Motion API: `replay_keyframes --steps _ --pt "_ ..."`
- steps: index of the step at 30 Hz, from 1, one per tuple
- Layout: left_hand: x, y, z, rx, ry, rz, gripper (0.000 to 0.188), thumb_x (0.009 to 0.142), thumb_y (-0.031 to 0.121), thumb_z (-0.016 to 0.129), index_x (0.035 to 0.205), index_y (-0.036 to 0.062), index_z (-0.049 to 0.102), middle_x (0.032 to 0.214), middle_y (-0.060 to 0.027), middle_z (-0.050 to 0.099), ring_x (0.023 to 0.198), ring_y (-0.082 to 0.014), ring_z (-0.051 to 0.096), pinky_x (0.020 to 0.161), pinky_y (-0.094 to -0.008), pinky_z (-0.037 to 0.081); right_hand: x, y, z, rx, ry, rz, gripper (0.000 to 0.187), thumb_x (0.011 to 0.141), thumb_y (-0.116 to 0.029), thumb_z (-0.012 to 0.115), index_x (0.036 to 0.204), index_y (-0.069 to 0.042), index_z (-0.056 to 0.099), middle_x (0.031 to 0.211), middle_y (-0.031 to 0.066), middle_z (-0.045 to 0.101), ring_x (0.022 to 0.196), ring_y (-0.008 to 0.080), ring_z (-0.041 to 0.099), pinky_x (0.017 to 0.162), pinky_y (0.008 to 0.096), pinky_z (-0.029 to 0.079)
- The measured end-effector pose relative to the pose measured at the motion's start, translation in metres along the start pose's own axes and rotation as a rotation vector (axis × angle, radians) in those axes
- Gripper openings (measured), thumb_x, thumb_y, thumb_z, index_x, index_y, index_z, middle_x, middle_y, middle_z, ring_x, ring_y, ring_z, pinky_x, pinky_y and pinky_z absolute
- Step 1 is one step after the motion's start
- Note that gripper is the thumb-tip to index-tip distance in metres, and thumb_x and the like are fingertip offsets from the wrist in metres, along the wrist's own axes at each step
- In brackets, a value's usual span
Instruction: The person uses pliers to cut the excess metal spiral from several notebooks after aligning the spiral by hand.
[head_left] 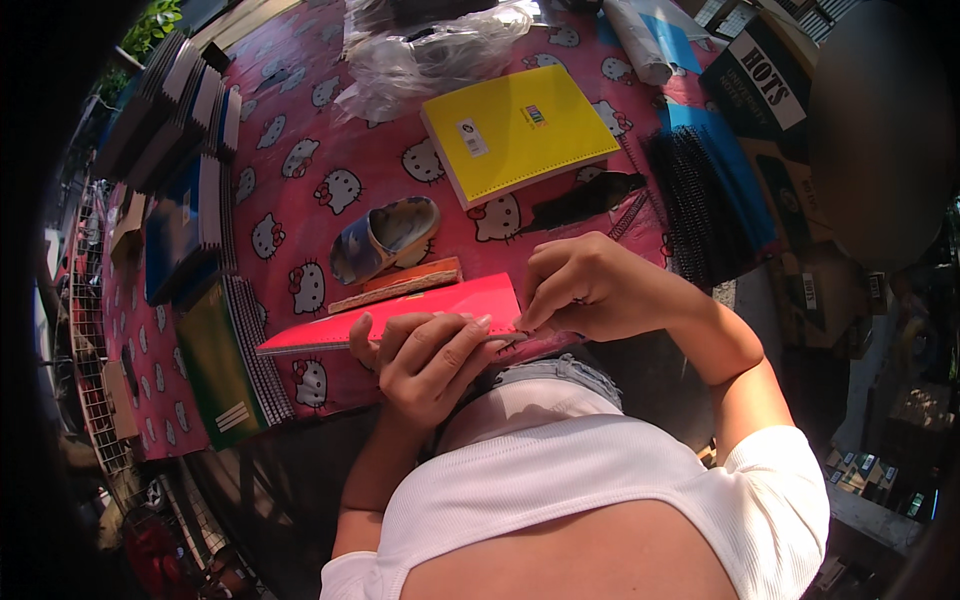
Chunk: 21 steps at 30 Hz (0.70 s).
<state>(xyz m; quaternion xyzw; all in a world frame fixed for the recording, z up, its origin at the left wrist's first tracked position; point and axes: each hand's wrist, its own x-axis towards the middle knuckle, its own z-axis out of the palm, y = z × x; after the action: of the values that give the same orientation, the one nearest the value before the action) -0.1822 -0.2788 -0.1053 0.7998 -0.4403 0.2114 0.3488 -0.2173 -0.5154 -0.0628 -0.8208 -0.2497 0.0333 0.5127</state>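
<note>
A red-covered notebook [410,312] lies near the table's front edge, a row of punched holes along the side toward me. My left hand [430,362] grips that near side, fingers over the cover. At its right corner my right hand [600,290] is closed in a pinch; whatever sits between the fingertips is too small to make out. Just beyond the notebook is a strip of corrugated cardboard [395,290] with an orange piece by it. A patterned slipper [385,238] rests behind these. Farther back lies a yellow stack of punched notebook covers and pages [520,135].
Stacked spiral notebooks [190,235] line the left side. Black spiral binding coils [690,195] lie in a bundle at right, near cardboard boxes [765,85]. Crumpled clear plastic [430,55] covers the far side. A pink cat-print cloth [290,235] covers the table.
</note>
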Motion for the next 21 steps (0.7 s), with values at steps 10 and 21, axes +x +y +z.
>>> replay_keyframes --steps 10,21 --pt "0.029 0.004 0.006 0.006 0.060 -0.149 0.023 0.067 0.023 0.081 0.088 0.0162 0.074 0.083 0.0038 0.066 0.080 -0.0135 0.058 0.101 -0.0414 0.020 -0.004 -0.014 0.008 -0.270 0.165 0.161 0.019 0.078 -0.006 0.066 0.097 -0.001 0.061 0.079 0.0134 0.062 0.081 0.0337 0.061 0.071 0.0417 0.048" --pt "0.037 -0.003 0.007 0.029 -0.026 -0.218 0.022 0.069 0.019 0.078 0.090 0.0150 0.071 0.084 0.0030 0.067 0.090 -0.0162 0.059 0.099 -0.0470 0.022 0.004 -0.003 0.012 -0.272 0.429 0.099 0.037 0.077 0.008 0.063 0.112 -0.001 0.056 0.089 0.0120 0.057 0.078 0.0254 0.063 0.067 0.0299 0.051"
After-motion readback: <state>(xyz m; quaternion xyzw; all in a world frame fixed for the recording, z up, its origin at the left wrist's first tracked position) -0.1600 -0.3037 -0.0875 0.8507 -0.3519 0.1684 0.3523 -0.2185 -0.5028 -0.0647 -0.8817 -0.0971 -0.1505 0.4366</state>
